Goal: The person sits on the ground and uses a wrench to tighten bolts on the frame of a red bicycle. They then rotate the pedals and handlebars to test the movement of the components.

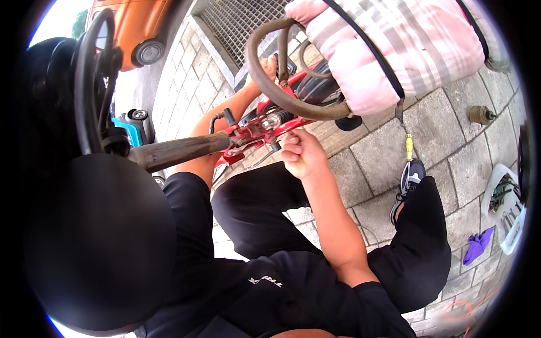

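Observation:
A red bicycle frame [290, 125] stands before me, its worn metal seat post [180, 152] running to a dark round saddle [101, 242]. My left hand [269, 69] reaches past the far side of the frame, behind a bent brown tube [255, 59]; its fingers are partly hidden. Just beneath the near red tube, my right hand [304, 153] has its fingers curled closed, and whatever they hold cannot be made out. Between the hands lie a metal coil spring [276, 120] and part of a dark tyre [315, 89]. A pink plaid cushion [406, 48] is strapped behind the bent tube.
A yellow-handled screwdriver [409, 147] lies by my shoe [414, 173] on paving slabs. Farther right are a small brownish container [480, 115], a white tray [493, 194] of tools and a purple cloth [478, 247]. A metal grate [236, 22] and orange vehicle [132, 25] are beyond.

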Motion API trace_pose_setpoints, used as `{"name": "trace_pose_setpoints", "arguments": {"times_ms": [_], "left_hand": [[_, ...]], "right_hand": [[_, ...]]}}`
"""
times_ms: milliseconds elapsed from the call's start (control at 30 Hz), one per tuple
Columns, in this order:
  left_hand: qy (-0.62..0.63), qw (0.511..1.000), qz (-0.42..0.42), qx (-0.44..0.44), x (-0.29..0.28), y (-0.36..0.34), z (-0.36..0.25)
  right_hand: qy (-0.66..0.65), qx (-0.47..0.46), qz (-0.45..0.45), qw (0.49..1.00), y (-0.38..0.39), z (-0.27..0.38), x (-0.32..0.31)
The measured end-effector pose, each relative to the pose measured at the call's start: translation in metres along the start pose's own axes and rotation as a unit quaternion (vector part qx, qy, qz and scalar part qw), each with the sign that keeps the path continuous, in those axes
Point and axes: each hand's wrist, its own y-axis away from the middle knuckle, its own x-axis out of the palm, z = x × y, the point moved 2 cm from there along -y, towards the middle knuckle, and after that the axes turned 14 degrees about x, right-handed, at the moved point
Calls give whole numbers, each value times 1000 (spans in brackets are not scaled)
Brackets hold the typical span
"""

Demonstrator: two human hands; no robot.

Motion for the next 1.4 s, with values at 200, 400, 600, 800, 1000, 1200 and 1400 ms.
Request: {"name": "trace_pose_setpoints", "arguments": {"times_ms": [200,400,600,800,1000,1200,1400], "left_hand": [[83,990,-13,-111,-11,5,-2],[203,971,-100,-82,-8,3,-13],[208,969,-97,-90,10,11,25],[193,974,-82,-83,5,9,12],[183,977,-77,-76,1,10,10],[178,979,-68,-67,5,7,8],[162,982,-65,-66,3,8,10]], "right_hand": [[287,-157,-168,930,4,-6,-12],[361,-270,-195,871,-14,-11,-27],[378,-296,-220,849,-16,-18,-22],[383,-323,-225,836,-22,-14,-26],[588,-508,-362,515,-24,-9,-37],[458,-383,-277,753,-21,-15,-23],[554,-480,-363,575,-33,-14,-33]]}}
